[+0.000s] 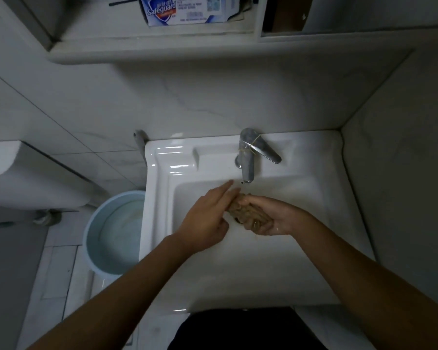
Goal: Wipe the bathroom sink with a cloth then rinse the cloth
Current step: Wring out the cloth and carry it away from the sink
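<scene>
blue bucket (111,231) stands on the floor left of the sink (314,152). my left hand (208,215), fingers straight and together, presses on the cloth (248,213). my right hand (276,219) curls round the cloth, gripping it over the sink bowl, just below the tap (248,157).

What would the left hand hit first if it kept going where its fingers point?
Probably the faucet spout, just beyond the straight fingertips of the left hand. Depth is unclear; it may pass below to the back wall of the sink.
</scene>
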`<action>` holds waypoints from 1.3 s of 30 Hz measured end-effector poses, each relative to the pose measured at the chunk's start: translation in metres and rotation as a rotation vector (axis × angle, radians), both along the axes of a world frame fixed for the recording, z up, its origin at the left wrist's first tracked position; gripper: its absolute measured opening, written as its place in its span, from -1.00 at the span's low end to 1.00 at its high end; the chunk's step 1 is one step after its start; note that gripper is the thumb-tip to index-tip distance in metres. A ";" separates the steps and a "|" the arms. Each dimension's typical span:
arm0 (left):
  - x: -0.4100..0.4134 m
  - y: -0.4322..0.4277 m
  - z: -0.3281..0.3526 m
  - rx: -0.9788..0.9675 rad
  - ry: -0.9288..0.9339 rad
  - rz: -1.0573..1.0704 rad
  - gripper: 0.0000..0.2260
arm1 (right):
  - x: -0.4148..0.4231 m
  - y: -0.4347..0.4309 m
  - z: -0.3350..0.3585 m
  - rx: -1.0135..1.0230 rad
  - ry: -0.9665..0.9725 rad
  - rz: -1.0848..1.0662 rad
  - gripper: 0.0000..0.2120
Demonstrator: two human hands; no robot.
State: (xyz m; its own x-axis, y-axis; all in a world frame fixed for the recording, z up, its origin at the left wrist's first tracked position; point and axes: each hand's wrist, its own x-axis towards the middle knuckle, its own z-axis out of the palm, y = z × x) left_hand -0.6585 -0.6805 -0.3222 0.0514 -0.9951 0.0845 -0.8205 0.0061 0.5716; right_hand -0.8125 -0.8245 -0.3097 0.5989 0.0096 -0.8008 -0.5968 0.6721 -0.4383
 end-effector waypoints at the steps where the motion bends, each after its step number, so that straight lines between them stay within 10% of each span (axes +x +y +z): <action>1: -0.002 -0.003 0.001 0.007 -0.063 -0.076 -0.33 | 0.001 -0.001 0.001 0.079 -0.046 0.038 -0.77; 9: 0.004 -0.028 0.003 -0.029 -0.309 -0.165 -0.70 | 0.017 -0.009 0.027 -0.287 0.021 0.709 -0.89; 15: -0.004 -0.049 0.012 0.480 -0.345 -0.042 -0.73 | 0.007 0.002 0.008 -0.760 0.066 0.584 -0.93; 20: -0.003 -0.070 0.030 0.991 0.083 0.003 -0.79 | -0.003 0.015 -0.004 -1.561 -0.176 0.784 -0.70; 23: -0.006 -0.069 0.033 0.858 0.034 0.044 -0.79 | 0.000 0.006 0.001 -1.469 -0.053 0.735 -0.81; 27: -0.019 -0.041 0.022 0.189 -0.190 0.057 -0.49 | 0.002 -0.018 0.019 -0.826 0.073 0.457 -0.80; 31: -0.032 -0.032 0.017 -0.128 -0.366 -0.050 -0.65 | 0.000 -0.025 0.033 -0.217 0.032 0.504 -0.78; 35: -0.028 -0.038 0.020 -0.130 -0.457 -0.123 -0.81 | 0.006 -0.013 0.031 -0.439 0.087 0.756 -0.77; 39: -0.025 -0.050 0.023 0.268 -0.552 -0.099 -0.88 | 0.007 -0.002 0.010 -1.065 0.085 0.878 -0.80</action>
